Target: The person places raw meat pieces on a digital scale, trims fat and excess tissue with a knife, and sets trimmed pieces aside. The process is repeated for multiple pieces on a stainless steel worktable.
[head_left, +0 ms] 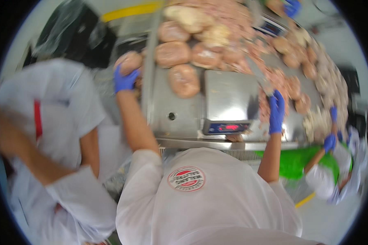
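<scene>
Scale (230, 92) at the centre of the frame, standing on the steel desk (161, 104) with its display (228, 128) toward the lower edge, presumably for reading from that side. Left of centre, the gloved left grip (125, 80) closes round the near side of a rounded meat portion (129, 61), which bulges above the fingers, apparently cupped for support. Right of centre, the right grip (277, 108) appears closed on a blurred blade-like tool (267, 86), extending upper left from the fingers.
</scene>
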`<state>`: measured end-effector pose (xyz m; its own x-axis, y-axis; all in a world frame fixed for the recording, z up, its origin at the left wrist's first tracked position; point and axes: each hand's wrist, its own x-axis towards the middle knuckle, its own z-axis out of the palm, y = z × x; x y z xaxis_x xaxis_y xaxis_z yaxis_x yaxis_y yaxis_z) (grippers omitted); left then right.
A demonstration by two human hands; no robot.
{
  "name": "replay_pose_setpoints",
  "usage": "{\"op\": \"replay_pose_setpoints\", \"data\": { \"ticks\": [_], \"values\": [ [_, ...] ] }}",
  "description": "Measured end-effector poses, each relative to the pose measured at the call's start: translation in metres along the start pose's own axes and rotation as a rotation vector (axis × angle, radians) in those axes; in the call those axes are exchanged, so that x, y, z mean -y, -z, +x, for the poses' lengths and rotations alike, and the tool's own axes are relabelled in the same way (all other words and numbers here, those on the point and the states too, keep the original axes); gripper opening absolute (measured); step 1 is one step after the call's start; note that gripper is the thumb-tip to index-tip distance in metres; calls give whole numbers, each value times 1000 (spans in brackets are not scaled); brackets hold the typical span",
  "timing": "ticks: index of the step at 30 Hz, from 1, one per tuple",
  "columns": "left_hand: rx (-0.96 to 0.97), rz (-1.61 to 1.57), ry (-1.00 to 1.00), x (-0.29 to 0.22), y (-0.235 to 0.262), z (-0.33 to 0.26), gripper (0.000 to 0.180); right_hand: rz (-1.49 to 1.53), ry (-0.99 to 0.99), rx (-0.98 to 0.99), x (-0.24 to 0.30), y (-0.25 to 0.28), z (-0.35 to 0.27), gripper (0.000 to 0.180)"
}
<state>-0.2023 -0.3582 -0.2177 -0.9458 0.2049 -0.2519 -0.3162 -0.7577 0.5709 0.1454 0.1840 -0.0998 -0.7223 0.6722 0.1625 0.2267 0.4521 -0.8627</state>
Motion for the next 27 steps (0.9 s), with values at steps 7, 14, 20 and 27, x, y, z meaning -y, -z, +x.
{"op": "replay_pose_setpoints", "data": {
  "ticks": [7, 14, 20, 27],
  "values": [
    [-40, 401, -230, 35, -134, -85, 54, -675, -8, 194, -71, 75, 42, 59],
    [-169, 760, -290, 101, -184, -156, 46, -826, -103, -69, -134, 201, 131, 61],
    [-144, 774, -283, 148, -251, -201, 47, -630, 22, 6, -209, 230, 231, 65],
    [27, 753, -86, 236, -330, -253, 35, 115, -673, 691, -239, 208, 276, 76]
  ]
}}
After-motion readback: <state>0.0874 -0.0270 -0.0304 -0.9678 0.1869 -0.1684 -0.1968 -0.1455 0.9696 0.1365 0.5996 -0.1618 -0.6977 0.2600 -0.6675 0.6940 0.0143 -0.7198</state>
